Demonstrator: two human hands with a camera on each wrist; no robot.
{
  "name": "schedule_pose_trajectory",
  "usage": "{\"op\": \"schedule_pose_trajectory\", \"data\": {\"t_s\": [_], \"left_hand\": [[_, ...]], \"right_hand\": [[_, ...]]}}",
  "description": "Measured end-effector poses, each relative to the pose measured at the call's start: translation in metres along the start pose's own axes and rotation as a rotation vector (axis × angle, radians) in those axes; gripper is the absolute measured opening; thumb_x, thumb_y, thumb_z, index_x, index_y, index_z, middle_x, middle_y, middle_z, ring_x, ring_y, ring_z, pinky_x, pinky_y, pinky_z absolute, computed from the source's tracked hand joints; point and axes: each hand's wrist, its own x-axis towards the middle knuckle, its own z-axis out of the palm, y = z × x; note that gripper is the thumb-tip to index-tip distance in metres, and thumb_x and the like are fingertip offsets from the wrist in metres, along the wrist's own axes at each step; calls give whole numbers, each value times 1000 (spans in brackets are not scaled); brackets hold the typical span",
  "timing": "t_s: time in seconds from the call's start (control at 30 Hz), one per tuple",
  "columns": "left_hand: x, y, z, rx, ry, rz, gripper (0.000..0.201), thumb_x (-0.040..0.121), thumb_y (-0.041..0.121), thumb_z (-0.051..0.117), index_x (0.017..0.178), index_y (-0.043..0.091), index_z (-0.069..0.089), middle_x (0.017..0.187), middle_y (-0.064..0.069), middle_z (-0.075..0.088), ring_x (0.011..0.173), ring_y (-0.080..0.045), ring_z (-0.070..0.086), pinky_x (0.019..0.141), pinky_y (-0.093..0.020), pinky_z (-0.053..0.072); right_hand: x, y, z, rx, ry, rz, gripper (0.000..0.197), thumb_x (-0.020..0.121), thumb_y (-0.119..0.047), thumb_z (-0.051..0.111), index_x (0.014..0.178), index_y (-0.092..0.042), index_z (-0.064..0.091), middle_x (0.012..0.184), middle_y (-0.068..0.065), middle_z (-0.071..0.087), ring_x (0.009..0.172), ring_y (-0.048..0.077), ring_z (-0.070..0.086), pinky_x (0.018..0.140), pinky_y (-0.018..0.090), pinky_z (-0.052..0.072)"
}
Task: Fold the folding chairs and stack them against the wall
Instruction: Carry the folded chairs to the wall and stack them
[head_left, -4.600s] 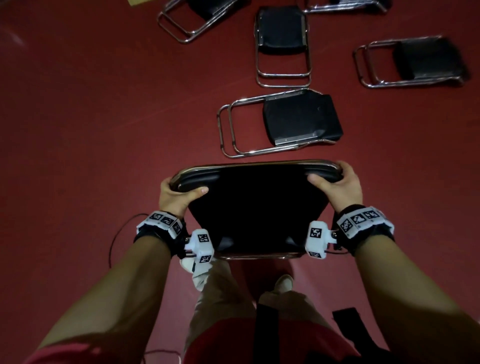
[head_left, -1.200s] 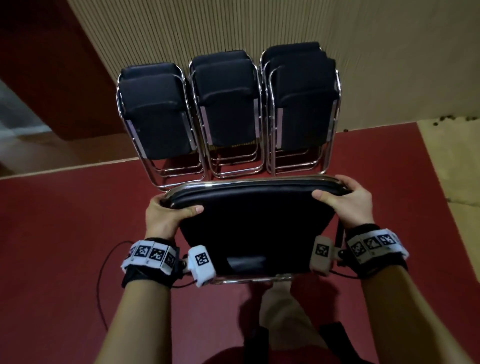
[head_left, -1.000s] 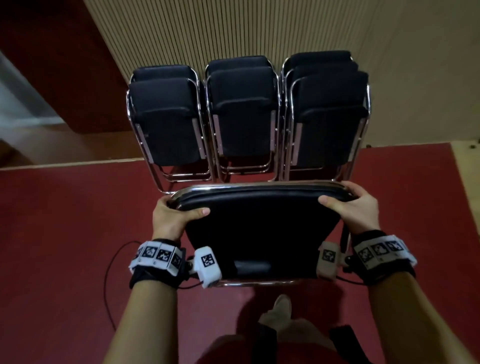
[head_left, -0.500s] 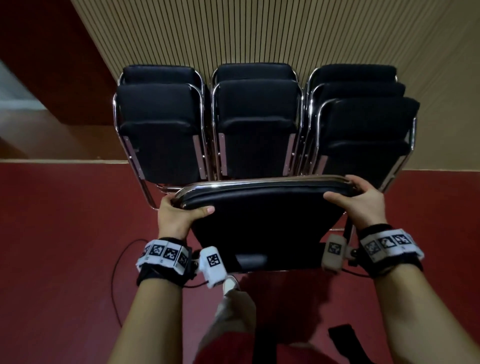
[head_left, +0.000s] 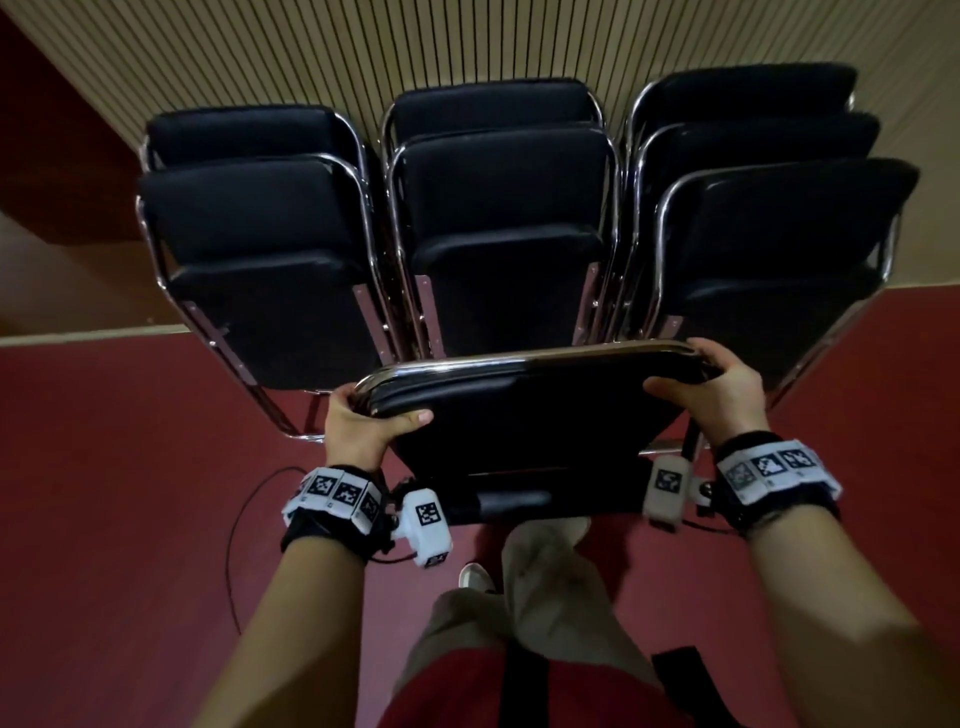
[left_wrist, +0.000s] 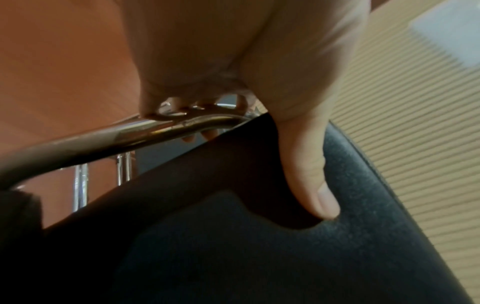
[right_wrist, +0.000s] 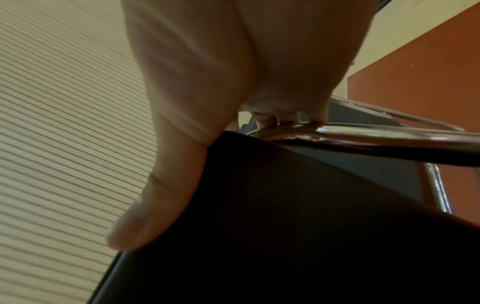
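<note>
I hold a folded black chair (head_left: 524, 415) with a chrome frame by its top edge, off the floor in front of me. My left hand (head_left: 363, 415) grips its left corner, thumb on the black pad (left_wrist: 259, 236) and fingers curled round the chrome tube (left_wrist: 155, 131). My right hand (head_left: 711, 384) grips the right corner the same way, thumb on the pad (right_wrist: 285, 226), fingers over the tube (right_wrist: 389, 135). Just beyond the held chair, folded black chairs lean on the ribbed wall (head_left: 363, 47) in three stacks: left (head_left: 260, 249), middle (head_left: 504, 234) and right (head_left: 769, 234).
The floor (head_left: 114, 493) is red, with a pale strip (head_left: 67, 291) at the wall's left foot. A thin black cable (head_left: 234, 545) loops on the floor left of my left wrist. My legs and one white shoe (head_left: 475, 577) are below the held chair.
I turned from the chairs lying on the floor and walked up to the wall; the stacked chairs have grown larger and nearer. Both hands kept their grip on the chair.
</note>
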Motion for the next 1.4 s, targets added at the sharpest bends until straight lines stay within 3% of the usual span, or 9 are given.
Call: {"op": "schedule_pose_trajectory", "data": {"t_s": [0.17,0.37,0.5,0.63,0.83,1.07,1.17,1.27,1.4], "left_hand": [[39,2,28,78,8,-37,82,53,7,96,121,11,52,105,8,64,91,-1,61,75,-13,47],[79,2,56,102,28,-95,86,50,5,97,124,5,52,112,-1,68,99,-11,66,85,-24,54],[109,11,75,118,22,-106,85,53,6,97,126,5,53,113,-1,68,96,-7,66,80,-17,53],[142,24,88,161,4,-117,87,47,16,100,123,6,60,111,-3,73,99,-15,71,89,-32,59],[177,46,109,152,4,-111,77,54,12,97,121,6,59,107,2,70,92,-6,67,62,-6,49],[226,63,125,157,-49,-146,82,56,19,97,127,6,59,114,-4,70,89,-4,67,60,-6,51],[241,67,127,146,-72,-156,93,46,30,99,126,6,58,113,-3,71,94,-10,70,64,-9,53],[255,71,130,157,-64,-172,78,59,21,96,121,10,51,106,4,66,88,-5,64,62,-6,50],[280,73,134,176,-73,-212,109,36,48,102,126,9,56,112,-3,71,99,-18,71,90,-36,58]], "right_hand": [[52,11,13,-40,-23,42,71,60,-19,94,124,-14,64,105,-1,67,96,13,64,70,12,46],[103,15,26,-108,-53,102,77,59,-29,94,129,-22,62,110,-3,67,104,15,63,92,28,51],[136,8,36,-113,-49,122,76,60,-28,94,129,-20,62,109,-2,66,103,15,62,90,25,49],[173,-4,45,-121,-64,134,81,60,-31,93,134,-19,60,120,2,66,104,12,61,84,20,47],[219,-29,53,-109,-102,121,81,63,-30,92,135,-18,58,111,-4,62,101,10,59,81,17,45],[257,-54,71,-197,-95,69,82,65,-44,89,135,-16,58,126,4,65,114,19,61,99,32,50],[264,-65,80,-216,-109,90,85,70,-46,85,141,-17,52,133,4,60,121,20,58,100,31,47],[267,-75,88,-205,-106,113,80,76,-42,82,143,-16,47,138,6,56,121,19,55,96,27,43],[273,-90,99,-160,-111,155,68,85,-34,76,143,-15,46,137,3,53,106,7,47,85,21,37]]}}
